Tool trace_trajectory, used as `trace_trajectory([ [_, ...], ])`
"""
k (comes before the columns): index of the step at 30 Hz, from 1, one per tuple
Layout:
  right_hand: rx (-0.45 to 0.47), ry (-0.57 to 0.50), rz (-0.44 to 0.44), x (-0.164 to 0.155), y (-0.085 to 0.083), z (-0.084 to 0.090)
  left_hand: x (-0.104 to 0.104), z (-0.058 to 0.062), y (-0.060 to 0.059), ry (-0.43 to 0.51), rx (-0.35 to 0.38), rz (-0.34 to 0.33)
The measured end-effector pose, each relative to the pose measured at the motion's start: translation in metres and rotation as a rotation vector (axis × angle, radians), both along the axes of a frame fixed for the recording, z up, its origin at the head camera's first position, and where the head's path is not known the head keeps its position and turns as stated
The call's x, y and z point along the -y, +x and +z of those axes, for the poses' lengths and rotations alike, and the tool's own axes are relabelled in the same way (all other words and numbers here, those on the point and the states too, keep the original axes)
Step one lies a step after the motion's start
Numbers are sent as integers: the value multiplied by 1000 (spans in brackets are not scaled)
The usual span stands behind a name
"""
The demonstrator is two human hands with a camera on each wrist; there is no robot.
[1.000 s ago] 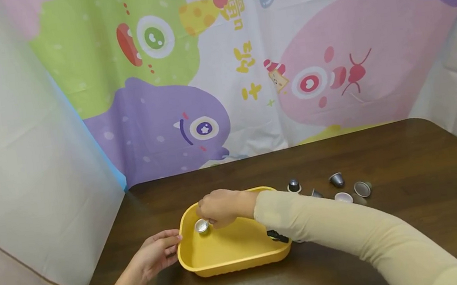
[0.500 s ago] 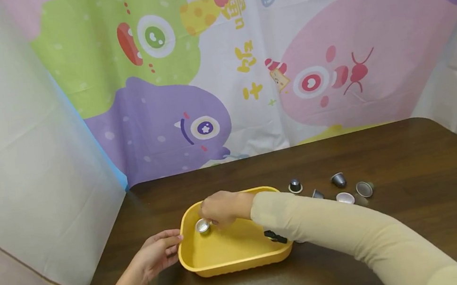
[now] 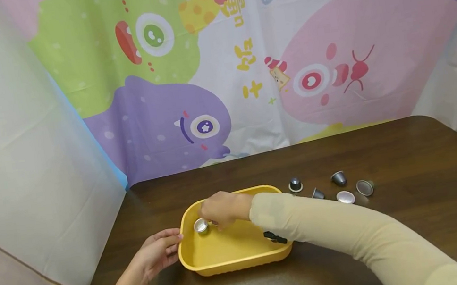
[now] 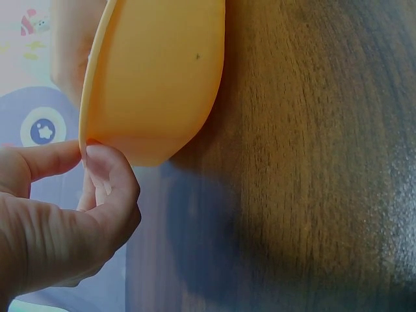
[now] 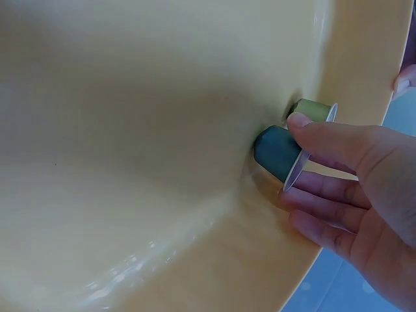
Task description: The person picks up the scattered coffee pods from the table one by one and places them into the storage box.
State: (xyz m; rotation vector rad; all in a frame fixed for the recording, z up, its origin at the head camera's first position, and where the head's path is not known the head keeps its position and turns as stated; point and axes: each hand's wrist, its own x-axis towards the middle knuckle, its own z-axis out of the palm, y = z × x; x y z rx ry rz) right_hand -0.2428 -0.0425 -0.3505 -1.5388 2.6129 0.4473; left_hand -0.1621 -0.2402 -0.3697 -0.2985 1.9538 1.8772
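Note:
A yellow plastic tub (image 3: 235, 267) stands on the table. My left hand (image 3: 158, 253) pinches its left rim between thumb and fingers, as the left wrist view shows at the tub's wall (image 4: 156, 78). Inside the tub, my right hand (image 3: 226, 209) holds a teal coffee capsule (image 5: 276, 153) low near the wall, its thumb on one side and fingers by the foil rim. Close by lies a light green coffee capsule (image 5: 314, 110), its silver lid toward the camera in the head view. The right thumb tip partly overlaps this green capsule in the right wrist view.
Right of the tub lie several more coffee capsules, among them a dark upright one (image 3: 295, 185), a grey one on its side (image 3: 338, 179) and one showing a pale lid (image 3: 345, 197). A cartoon-printed cloth (image 3: 252, 125) hangs behind the table (image 3: 405, 149).
Both hands stay nearly still. In the tub, a slightly wider gap shows between the green capsule and the right fingers. The head view shifts a little.

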Motion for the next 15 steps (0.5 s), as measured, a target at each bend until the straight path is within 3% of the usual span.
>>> trace_trajectory([
  [15,7,-9,-24,-1,2,-1,0,-2,-2,-18,7,21],
])
